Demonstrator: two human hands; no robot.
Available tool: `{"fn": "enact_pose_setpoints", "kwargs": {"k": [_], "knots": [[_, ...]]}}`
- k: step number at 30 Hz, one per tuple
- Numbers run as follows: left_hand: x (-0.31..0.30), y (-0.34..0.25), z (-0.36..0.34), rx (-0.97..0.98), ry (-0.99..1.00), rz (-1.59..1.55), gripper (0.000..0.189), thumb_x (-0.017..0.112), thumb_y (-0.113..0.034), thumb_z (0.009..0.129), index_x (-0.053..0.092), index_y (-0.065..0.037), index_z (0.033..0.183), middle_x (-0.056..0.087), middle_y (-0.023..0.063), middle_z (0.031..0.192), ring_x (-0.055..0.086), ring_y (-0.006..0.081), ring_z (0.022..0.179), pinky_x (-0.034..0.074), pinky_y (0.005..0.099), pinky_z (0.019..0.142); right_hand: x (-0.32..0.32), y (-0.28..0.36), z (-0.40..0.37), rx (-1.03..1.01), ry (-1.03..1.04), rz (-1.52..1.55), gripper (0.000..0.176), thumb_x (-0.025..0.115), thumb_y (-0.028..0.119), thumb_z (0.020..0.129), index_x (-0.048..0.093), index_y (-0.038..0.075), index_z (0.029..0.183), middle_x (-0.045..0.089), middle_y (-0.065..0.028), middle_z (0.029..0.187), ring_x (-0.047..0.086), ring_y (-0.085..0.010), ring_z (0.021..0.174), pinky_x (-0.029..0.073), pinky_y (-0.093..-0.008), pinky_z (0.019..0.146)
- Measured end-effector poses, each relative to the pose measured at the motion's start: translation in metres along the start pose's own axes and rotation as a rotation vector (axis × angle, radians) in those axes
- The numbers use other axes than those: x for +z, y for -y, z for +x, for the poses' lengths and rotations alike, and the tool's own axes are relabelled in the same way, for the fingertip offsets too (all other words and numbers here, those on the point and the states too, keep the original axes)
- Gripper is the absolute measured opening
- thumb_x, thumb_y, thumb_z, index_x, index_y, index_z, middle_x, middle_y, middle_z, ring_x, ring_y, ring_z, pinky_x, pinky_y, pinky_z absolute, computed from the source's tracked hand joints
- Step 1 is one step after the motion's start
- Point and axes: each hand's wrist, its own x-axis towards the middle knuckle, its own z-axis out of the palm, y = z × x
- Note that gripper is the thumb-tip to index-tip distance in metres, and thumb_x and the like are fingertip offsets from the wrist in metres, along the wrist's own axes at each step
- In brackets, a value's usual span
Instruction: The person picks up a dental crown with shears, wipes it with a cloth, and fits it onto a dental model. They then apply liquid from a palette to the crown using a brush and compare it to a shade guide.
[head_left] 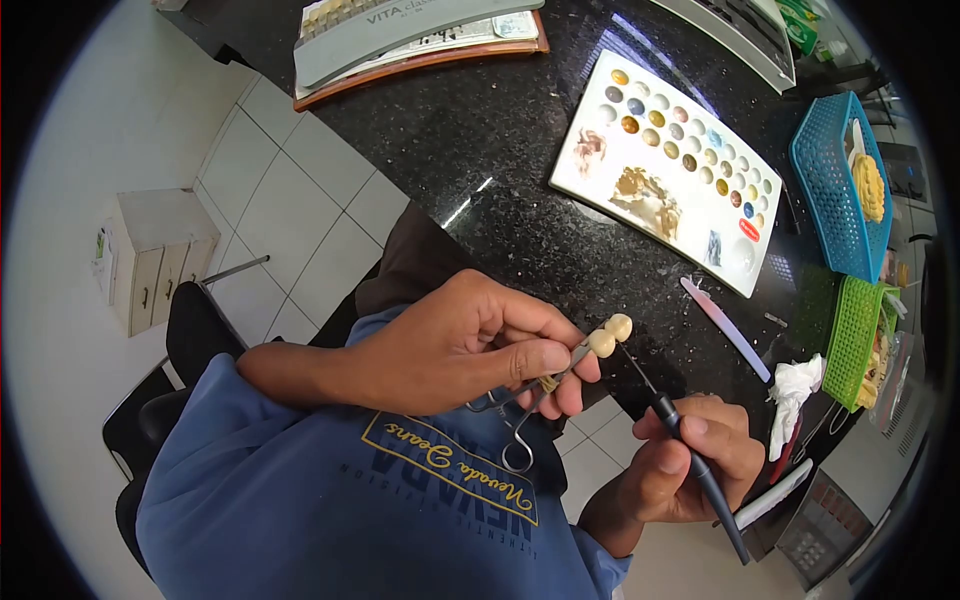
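Observation:
My left hand [470, 345] is closed around metal locking forceps [578, 355], whose ring handle [518, 455] hangs below the fingers. Two joined cream-coloured dental crowns [610, 336] sit at the forceps' tip. In my right hand [700, 455] is a fine brush with a black handle [715, 495], pinched between thumb and fingers. The brush's thin tip [628, 355] comes right up to the lower side of the crowns. Beyond the hands lies a white ceramic palette [690, 150] with wells of coloured stain and brown smears.
A black speckled countertop [500, 230] bears a nail file [725, 330], crumpled white tissue [795, 395], a blue basket [835, 200] and a green basket [855, 335]. A tooth shade guide [400, 40] rests at the back left. Behind my left arm are a black chair [200, 330] and a small cabinet [160, 260].

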Motion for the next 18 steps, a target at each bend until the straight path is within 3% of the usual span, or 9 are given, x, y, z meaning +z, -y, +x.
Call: {"fn": "enact_pose_setpoints", "kwargs": {"k": [1,5,7,10,13,18], "knots": [[0.000,0.000,0.000,0.000,0.000,0.000,0.021,0.049,-0.010,0.092,0.061,0.005,0.102,0.066,0.0111,0.084,0.064,0.0122,0.078,0.049,0.0212,0.066,0.002,0.002,0.000,0.030,-0.011,-0.079,0.029,0.063,0.027,0.084,0.049,0.001,0.087,0.050,-0.0100,0.065,0.047,-0.0108,0.045,0.034,-0.0188,0.041],[0.000,0.000,0.000,-0.001,-0.003,-0.010,0.021,0.049,-0.009,0.092,0.061,0.005,0.102,0.066,0.0111,0.085,0.064,0.0122,0.078,0.050,0.0215,0.067,-0.002,-0.001,-0.002,0.032,-0.029,-0.032,0.030,0.063,0.027,0.084,0.049,0.001,0.088,0.050,-0.0096,0.065,0.047,-0.0107,0.046,0.034,-0.0186,0.041],[0.000,0.000,0.000,-0.003,-0.006,-0.010,0.021,0.049,-0.009,0.092,0.060,0.005,0.102,0.066,0.0111,0.085,0.064,0.0123,0.079,0.050,0.0216,0.067,-0.008,-0.005,-0.003,-0.034,-0.003,0.042,0.022,0.065,0.011,0.079,0.052,-0.002,0.091,0.057,-0.0120,0.069,0.056,-0.0150,0.049,0.042,-0.0226,0.042],[0.000,0.001,0.001,0.011,0.004,-0.004,0.021,0.049,-0.009,0.092,0.061,0.006,0.100,0.066,0.0115,0.085,0.064,0.0127,0.078,0.050,0.0220,0.067,-0.007,-0.002,0.001,-0.023,0.073,0.017,0.022,0.064,0.011,0.079,0.051,-0.001,0.091,0.056,-0.0115,0.069,0.053,-0.0143,0.049,0.042,-0.0225,0.042],[-0.002,0.003,0.000,0.002,0.009,-0.035,0.021,0.049,-0.012,0.093,0.060,0.005,0.097,0.066,0.0116,0.085,0.064,0.0135,0.079,0.050,0.0228,0.068,-0.009,-0.006,-0.002,-0.070,0.023,0.094,0.022,0.063,0.011,0.079,0.049,0.000,0.093,0.056,-0.0112,0.070,0.052,-0.0136,0.049,0.042,-0.0226,0.042],[-0.004,0.007,0.002,0.059,0.086,-0.094,0.027,0.048,-0.021,0.094,0.057,0.005,0.095,0.065,0.0114,0.087,0.064,0.0154,0.084,0.050,0.0255,0.076,-0.007,-0.006,-0.003,-0.095,0.119,0.160,0.027,0.064,0.007,0.078,0.047,0.001,0.098,0.056,-0.0111,0.074,0.054,-0.0139,0.050,0.044,-0.0230,0.043]]}}
